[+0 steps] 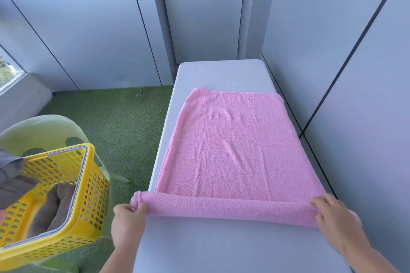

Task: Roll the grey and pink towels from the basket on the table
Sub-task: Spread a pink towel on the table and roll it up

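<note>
Pink towel [230, 153] is spread flat on the counter [199, 248], with its far hem toward 12 o'clock and only light creases across the middle. At its 6 o'clock edge a narrow roll [221, 207] has been formed, lying across the counter from side to side. The 9 o'clock end of this roll, which overhangs the counter edge slightly, is gripped by the left hand [127, 217], its fingers [138, 207] curled over the cloth. The 3 o'clock end is held by the right hand [332, 213], whose fingers [319, 200] are bent down over the top of the roll. Neither hand is spread wide, and both are closed on the pink cloth.

At 8 o'clock from the counter, well apart from the pink towel, the yellow basket [88, 184] is seen, tilted in the view. Grey towel [53, 206] is bundled inside it, with more grey cloth draped at its 9 o'clock rim. How many pieces are there cannot be told.

The task is judged to be at an early stage. Only a few turns of the pink towel appear to be wound, and most of its length is yet to be rolled toward 12 o'clock. The grey towel has not yet been taken out, spread or rolled.
</note>
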A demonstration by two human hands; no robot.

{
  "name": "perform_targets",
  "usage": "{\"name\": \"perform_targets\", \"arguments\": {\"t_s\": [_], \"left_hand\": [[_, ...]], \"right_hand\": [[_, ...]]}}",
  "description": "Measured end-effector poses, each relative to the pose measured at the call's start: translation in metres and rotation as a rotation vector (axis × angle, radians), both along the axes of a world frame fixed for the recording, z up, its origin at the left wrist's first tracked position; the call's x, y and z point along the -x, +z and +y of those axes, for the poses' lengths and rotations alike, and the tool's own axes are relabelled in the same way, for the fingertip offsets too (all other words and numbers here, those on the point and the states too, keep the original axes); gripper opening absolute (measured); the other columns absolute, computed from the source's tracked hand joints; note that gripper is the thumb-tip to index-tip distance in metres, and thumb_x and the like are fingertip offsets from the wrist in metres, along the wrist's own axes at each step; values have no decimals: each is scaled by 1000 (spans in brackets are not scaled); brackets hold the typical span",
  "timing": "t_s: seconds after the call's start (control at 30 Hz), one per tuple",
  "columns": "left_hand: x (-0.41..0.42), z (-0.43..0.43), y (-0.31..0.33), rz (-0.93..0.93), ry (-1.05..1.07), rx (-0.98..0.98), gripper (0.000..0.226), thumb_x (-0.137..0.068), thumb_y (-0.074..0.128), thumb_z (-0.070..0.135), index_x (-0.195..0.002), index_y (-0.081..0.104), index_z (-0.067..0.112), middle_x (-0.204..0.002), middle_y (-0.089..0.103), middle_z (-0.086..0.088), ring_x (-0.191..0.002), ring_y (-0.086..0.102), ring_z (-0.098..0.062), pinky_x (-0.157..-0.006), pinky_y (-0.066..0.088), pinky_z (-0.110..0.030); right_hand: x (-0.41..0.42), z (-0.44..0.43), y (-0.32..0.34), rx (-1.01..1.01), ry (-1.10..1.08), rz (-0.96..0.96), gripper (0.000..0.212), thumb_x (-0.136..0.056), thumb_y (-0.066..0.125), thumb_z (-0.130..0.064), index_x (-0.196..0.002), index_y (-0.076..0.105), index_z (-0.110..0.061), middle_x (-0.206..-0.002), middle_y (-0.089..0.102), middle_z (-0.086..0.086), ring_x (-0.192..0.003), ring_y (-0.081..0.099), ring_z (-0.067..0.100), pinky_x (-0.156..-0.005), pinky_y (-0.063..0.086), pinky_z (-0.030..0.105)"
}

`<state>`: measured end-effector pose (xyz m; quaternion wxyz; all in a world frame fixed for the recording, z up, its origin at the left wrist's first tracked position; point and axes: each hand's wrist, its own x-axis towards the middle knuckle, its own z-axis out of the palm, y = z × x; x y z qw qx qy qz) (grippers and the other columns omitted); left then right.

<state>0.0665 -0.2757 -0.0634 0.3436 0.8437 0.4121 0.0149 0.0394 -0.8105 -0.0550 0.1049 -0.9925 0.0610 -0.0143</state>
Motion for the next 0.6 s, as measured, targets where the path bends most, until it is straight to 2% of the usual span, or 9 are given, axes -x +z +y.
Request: {"name": "perform_targets", "arguments": {"t_s": [0.1,0.23,0.3,0.33,0.4,0.47,0.53,0.6], "left_hand": [[-5,-10,-3,-65,44,0,28,-90,60,43,-80,64,16,-68,64,-4,-69,62,-30,-71,54,-42],[-11,-17,1,-138,65,-13,16,-93,60,35,-84,64,22,-73,64,1,-76,61,-30,-75,51,-42],[-14,-17,5,-160,66,34,17,-93,61,35,-82,65,22,-72,65,2,-75,61,-26,-72,49,-40],[-16,-15,6,-189,87,108,18,-92,62,34,-80,67,21,-69,66,2,-71,61,-24,-70,50,-39],[-20,-5,4,-265,175,396,16,-86,63,23,-76,68,11,-67,66,-4,-64,57,-24,-65,49,-36],[-21,7,3,-343,231,690,14,-84,57,14,-79,65,3,-75,62,-14,-71,54,-25,-64,49,-35],[-21,20,2,-348,250,862,20,-91,50,13,-92,67,2,-92,66,-19,-84,59,-29,-72,52,-39],[-19,28,6,-305,222,922,26,-94,48,11,-103,68,-2,-96,69,-20,-86,63,-31,-74,53,-40]], "right_hand": [[0,20,-3,-36,75,39,43,-63,76,-4,-98,64,-27,-99,57,-11,-86,52,21,-68,48,36],[1,27,-11,40,173,140,60,-55,79,-29,-114,64,-29,-109,63,-13,-95,53,20,-80,53,41],[-1,25,-11,54,185,165,62,-52,80,-28,-113,66,-29,-107,64,-16,-96,53,19,-80,54,41],[-3,23,-11,59,183,161,59,-51,82,-24,-108,69,-29,-102,66,-17,-94,54,19,-77,54,40],[-11,18,-8,96,150,143,44,-53,81,-18,-94,72,-29,-90,65,-20,-87,52,17,-71,52,37],[-21,13,-1,141,121,170,31,-58,78,-19,-84,69,-32,-76,58,-23,-80,47,15,-64,47,34],[-33,11,6,165,99,207,22,-64,74,-23,-80,66,-35,-69,47,-22,-80,44,14,-62,40,33],[-49,18,14,206,103,246,15,-76,65,-28,-80,59,-41,-71,44,-20,-85,44,14,-66,39,32]]}}
